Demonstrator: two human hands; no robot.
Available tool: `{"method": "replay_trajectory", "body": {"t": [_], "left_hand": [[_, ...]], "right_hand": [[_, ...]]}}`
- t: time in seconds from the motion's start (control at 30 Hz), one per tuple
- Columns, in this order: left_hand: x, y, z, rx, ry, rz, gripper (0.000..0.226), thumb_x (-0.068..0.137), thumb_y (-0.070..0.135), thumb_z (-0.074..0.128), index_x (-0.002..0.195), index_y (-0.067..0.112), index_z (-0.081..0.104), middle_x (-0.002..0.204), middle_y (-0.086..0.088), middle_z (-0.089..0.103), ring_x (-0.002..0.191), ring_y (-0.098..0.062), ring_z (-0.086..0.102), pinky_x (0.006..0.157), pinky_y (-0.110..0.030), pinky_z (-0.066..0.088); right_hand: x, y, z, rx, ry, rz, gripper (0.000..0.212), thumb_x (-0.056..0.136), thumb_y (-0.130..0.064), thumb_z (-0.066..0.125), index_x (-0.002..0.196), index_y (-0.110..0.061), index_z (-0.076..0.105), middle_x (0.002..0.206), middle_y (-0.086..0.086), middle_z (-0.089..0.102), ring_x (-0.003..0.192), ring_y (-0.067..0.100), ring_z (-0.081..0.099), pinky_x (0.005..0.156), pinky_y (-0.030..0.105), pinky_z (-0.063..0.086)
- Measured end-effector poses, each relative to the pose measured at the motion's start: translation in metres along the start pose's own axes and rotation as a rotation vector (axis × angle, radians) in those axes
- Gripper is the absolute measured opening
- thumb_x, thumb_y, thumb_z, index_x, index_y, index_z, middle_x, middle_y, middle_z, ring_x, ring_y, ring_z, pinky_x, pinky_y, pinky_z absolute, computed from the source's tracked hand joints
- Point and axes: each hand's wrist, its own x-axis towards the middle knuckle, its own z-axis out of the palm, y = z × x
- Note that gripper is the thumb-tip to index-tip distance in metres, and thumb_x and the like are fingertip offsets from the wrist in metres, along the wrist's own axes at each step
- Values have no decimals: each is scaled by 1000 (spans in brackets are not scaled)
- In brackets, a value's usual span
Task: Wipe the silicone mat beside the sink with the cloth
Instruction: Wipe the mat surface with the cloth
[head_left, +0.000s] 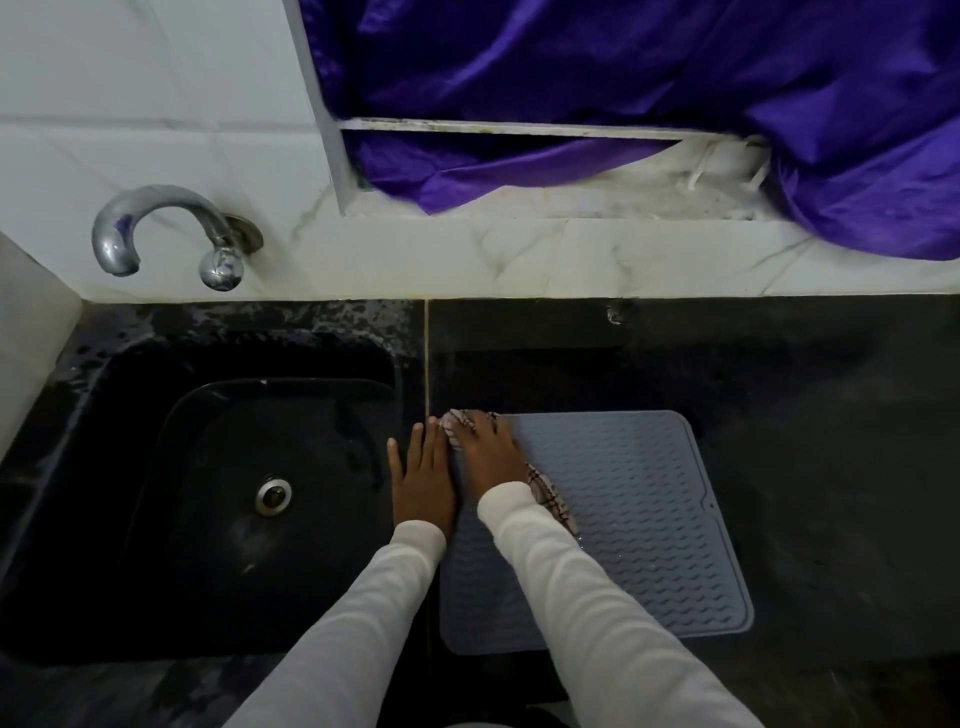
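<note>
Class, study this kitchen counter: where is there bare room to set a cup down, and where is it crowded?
Free: the dark stone counter right of the grey ribbed silicone mat, and the strip between mat and white tiled wall. Crowded: the mat's left edge by the black sink, where the left hand lies flat and the right hand presses the checked cloth.

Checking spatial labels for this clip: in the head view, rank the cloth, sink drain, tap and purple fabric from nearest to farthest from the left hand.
From the left hand:
1. Cloth, just right, under the right hand.
2. Sink drain, left, in the basin.
3. Tap, far-left on the wall.
4. Purple fabric, top right.
</note>
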Motion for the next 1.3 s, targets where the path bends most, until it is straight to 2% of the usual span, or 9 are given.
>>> {"method": "replay_trajectory", "body": {"t": [0.17, 0.27, 0.43, 0.63, 0.77, 1.03, 1.17, 1.23, 1.3], "left_hand": [[-1, 5, -7, 86, -58, 12, 64, 102, 31, 20, 142, 8, -24, 162, -10, -13, 148, -30, -13, 115, -59, -14], [-1, 4, -10, 62, -85, 21, 69, 101, 34, 23, 146, 8, -23, 161, -11, -14, 148, -30, -14, 114, -58, -16], [-1, 6, -9, 7, -78, 4, 65, 100, 20, 23, 149, 11, -19, 162, -8, -15, 148, -28, -15, 116, -58, -13], [-3, 5, -5, -66, -66, 0, 68, 97, 22, 27, 153, 11, -12, 162, -6, -13, 148, -26, -15, 115, -57, -16], [0, 4, -1, -64, -52, -6, 73, 99, 25, 38, 153, 13, -10, 162, -6, -10, 148, -25, -14, 114, -56, -19], [0, 4, 0, -42, -18, -4, 69, 99, 22, 37, 154, 13, -4, 163, -6, -4, 149, -25, -9, 114, -50, -22], [1, 5, 2, -48, 3, -6, 65, 100, 18, 34, 154, 14, -3, 163, -6, -3, 149, -25, -8, 117, -47, -19], [2, 4, 4, -40, 2, -10, 66, 100, 18, 33, 154, 14, -4, 163, -5, -4, 149, -24, -9, 117, -47, -17], [2, 4, 6, -39, 8, -13, 66, 101, 20, 33, 154, 15, -5, 163, -5, -5, 149, -24, -9, 118, -48, -15]], "right_hand": [[3, 22, -10, -54, -33, 41, 58, 93, -29, 55, 144, -36, 29, 146, 3, 31, 135, 30, 29, 103, 45, 41], [-1, 47, -20, -55, -30, 104, 54, 94, -22, 52, 143, -36, 35, 144, 5, 31, 133, 32, 28, 99, 45, 43], [-17, 119, -36, -90, 42, 260, 46, 93, -17, 50, 135, -35, 50, 132, 6, 42, 120, 33, 40, 88, 43, 49], [-43, 205, -68, -75, 37, 519, 49, 91, -16, 52, 133, -41, 51, 133, 5, 42, 120, 35, 39, 85, 47, 50], [-52, 240, -84, -61, 30, 611, 55, 83, -15, 63, 130, -41, 53, 125, 8, 43, 113, 38, 41, 80, 49, 50], [-47, 251, -77, -13, 118, 669, 44, 89, -10, 51, 122, -37, 61, 121, 7, 45, 111, 36, 41, 77, 48, 49], [-50, 249, -82, 16, 78, 636, 45, 89, -15, 56, 127, -39, 56, 126, 7, 43, 115, 36, 40, 83, 49, 48], [-51, 243, -84, 19, 50, 613, 43, 91, -18, 54, 131, -34, 54, 131, 8, 43, 118, 37, 39, 86, 50, 47], [-51, 224, -87, 96, 104, 588, 38, 94, -21, 49, 130, -28, 56, 130, 10, 46, 118, 37, 43, 89, 48, 47]]}}
